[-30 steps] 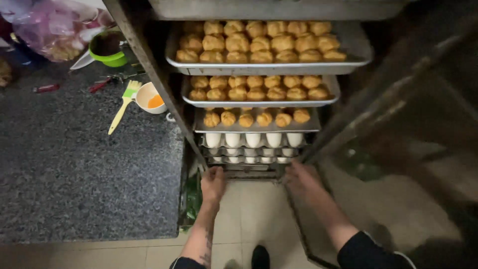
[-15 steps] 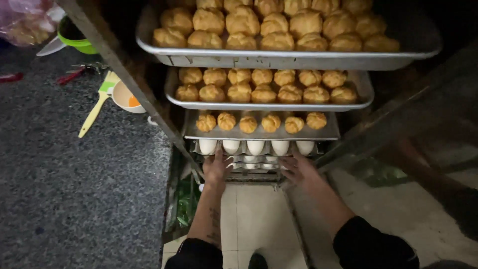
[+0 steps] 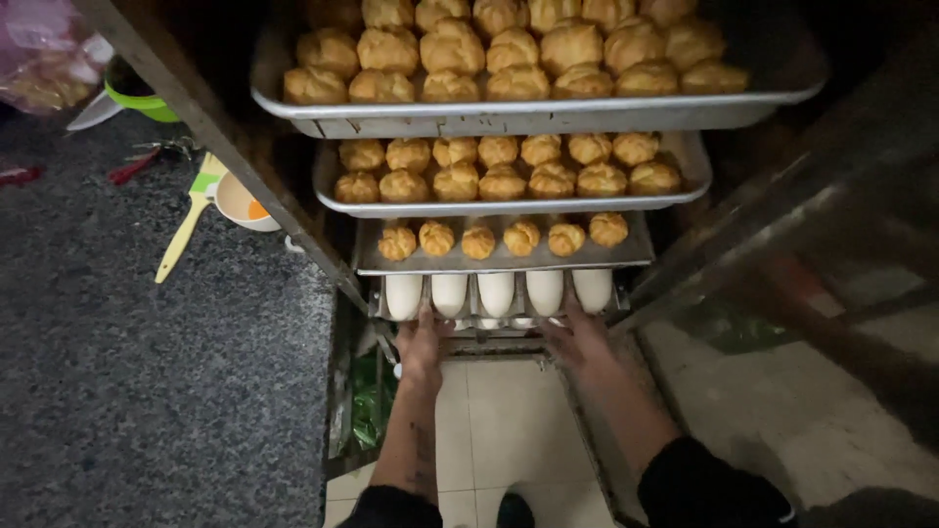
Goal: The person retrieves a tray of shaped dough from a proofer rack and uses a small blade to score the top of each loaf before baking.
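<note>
Reaching low into the metal baking rack [image 3: 293, 210], both hands are at the front edge of the lowest visible tray [image 3: 489, 328], the one carrying pale white oblong dough pieces [image 3: 496, 291] in a row. Left hand [image 3: 423, 344] is on the tray's left front corner, fingers curled over the lip; right hand [image 3: 579, 342] is at the right front corner, fingers wrapped on the edge too, though how firm the hold is I cannot tell.

Just above sits a flat silver tray of small golden puffs [image 3: 504, 256], then a rimmed silver tray of larger golden pastries [image 3: 509, 203], and a top rimmed tray packed with golden buns [image 3: 538, 108].

Over on the left, the speckled dark stone desk [image 3: 147, 391] carries a yellow-handled spatula [image 3: 186, 235], a small white bowl [image 3: 245, 203], a green-rimmed container [image 3: 142, 98] and a pink plastic bag [image 3: 44, 59] at the far corner.
</note>
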